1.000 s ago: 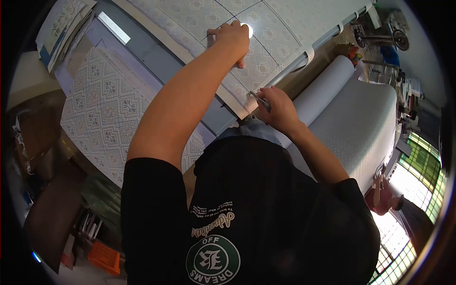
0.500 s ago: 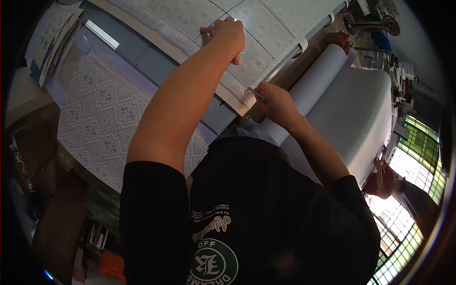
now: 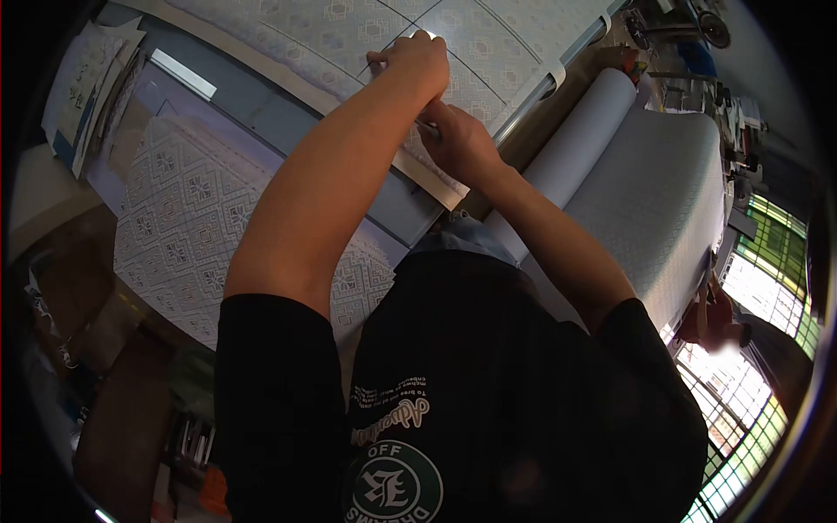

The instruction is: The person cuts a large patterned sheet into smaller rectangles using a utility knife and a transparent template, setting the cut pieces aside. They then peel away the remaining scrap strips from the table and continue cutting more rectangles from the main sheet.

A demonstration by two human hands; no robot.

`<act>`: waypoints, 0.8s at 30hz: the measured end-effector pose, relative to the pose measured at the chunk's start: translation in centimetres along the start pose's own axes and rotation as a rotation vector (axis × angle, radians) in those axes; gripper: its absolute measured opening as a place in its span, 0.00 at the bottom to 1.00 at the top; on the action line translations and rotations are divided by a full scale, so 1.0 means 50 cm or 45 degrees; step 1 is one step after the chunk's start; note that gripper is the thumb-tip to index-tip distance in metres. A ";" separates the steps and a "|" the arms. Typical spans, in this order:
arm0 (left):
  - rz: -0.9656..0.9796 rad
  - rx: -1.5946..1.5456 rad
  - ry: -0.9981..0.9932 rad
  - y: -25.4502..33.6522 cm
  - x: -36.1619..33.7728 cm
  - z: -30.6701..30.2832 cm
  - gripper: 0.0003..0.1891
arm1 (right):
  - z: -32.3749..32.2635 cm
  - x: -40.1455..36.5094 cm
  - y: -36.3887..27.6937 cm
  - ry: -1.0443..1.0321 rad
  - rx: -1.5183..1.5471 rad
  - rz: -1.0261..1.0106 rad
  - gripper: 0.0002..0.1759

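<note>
My left hand is on the pale patterned fabric spread over the table. Its fingers are curled and pressed down, and what lies under them is hidden. Just below it, my right hand is closed around a slim grey tool, whose tip is hidden behind my left wrist. The right fingertips overlap the left wrist in this view. Thin dark lines cross the fabric beyond my hands. A beige strip runs along the near edge of the fabric.
A second piece of patterned fabric lies at the left, near a stack of sheets. To the right are a pale roll and a large grey covered surface. Another person is at the far right, by a barred window.
My right hand has moved with the tool from the fabric's near corner, up and left, to beside my left wrist. My left hand stays in about the same place.
</note>
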State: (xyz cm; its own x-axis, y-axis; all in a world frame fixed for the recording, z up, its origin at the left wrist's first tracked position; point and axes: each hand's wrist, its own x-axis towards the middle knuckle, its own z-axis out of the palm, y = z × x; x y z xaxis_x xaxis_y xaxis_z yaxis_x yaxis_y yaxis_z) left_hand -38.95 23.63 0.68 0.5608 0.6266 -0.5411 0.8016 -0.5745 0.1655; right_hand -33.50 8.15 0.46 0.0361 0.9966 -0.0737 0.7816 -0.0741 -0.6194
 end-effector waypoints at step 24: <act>-0.172 0.362 -0.319 -0.096 0.023 -0.155 0.40 | 0.130 0.265 -0.063 0.241 0.666 -0.574 0.32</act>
State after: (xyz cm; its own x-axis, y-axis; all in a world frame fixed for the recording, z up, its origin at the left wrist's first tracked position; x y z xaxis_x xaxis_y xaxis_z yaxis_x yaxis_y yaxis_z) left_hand -40.53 31.19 5.67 0.3581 0.5787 -0.7327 0.7558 -0.6404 -0.1364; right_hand -39.56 21.36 -3.64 -0.0756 0.9197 0.3853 0.3466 0.3866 -0.8546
